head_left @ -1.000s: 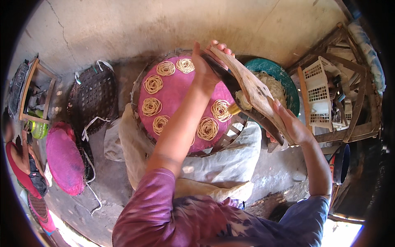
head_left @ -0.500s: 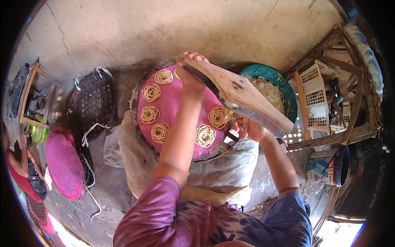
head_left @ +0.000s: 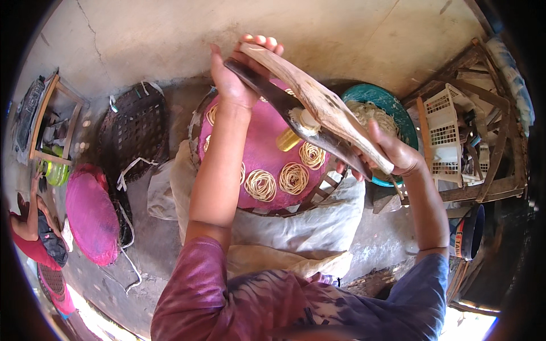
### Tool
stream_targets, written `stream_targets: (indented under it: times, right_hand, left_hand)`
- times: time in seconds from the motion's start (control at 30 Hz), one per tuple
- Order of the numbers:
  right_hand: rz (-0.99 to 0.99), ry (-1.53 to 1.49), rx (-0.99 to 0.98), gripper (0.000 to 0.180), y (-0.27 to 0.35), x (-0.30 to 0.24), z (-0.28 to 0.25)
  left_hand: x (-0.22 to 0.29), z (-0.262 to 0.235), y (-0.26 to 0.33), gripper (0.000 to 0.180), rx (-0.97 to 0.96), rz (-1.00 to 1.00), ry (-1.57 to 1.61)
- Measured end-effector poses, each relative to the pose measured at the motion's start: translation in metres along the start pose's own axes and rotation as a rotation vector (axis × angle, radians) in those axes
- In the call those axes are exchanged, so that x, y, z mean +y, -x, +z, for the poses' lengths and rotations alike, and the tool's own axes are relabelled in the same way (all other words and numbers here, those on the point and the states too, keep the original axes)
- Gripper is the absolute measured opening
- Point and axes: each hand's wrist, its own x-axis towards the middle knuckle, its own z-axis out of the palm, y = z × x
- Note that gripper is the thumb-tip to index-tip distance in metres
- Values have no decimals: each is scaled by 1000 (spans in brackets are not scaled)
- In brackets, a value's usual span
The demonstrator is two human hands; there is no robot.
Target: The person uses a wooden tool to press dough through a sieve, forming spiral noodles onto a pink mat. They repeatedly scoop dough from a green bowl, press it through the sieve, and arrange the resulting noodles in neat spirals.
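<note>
A long wooden press (head_left: 318, 108) made of two hinged bars hangs over a round pink tray (head_left: 267, 142). My left hand (head_left: 242, 71) grips its far end and my right hand (head_left: 389, 150) grips its near end. A yellow cylinder (head_left: 289, 139) sticks down from the press over the tray. Several coiled noodle spirals (head_left: 277, 181) lie on the pink tray, partly hidden by my left forearm. A teal basin (head_left: 384, 102) with pale dough in it stands just behind the press.
A second pink tray (head_left: 91, 213) and a dark woven basket (head_left: 133, 131) lie on the floor at left. Grey sacks (head_left: 296, 221) lie under the tray. A white plastic crate (head_left: 446, 133) sits in a wooden frame at right. Another person (head_left: 31, 227) crouches at far left.
The press has lifted and swung toward the far wall, with my left hand raised higher. The view has shifted, so the tray sits lower and closer.
</note>
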Motion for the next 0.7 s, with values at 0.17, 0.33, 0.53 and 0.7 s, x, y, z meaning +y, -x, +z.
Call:
stream_targets:
  times: [0.17,0.33,0.53,0.7]
  right_hand:
    - [275,259,101,78,-18,-13,22]
    - [179,397,180,74,-30,-19,39]
    - [297,473,321,80,-4,-46,51]
    - [137,497,334,81,-16,-40,47]
  left_hand:
    - [-9,-38,11,67,141,-42,155]
    - [11,-41,0,65,109,5,76]
    - [-4,-20,5,65,282,-15,158]
    - [8,-8,-9,65,199,20,88]
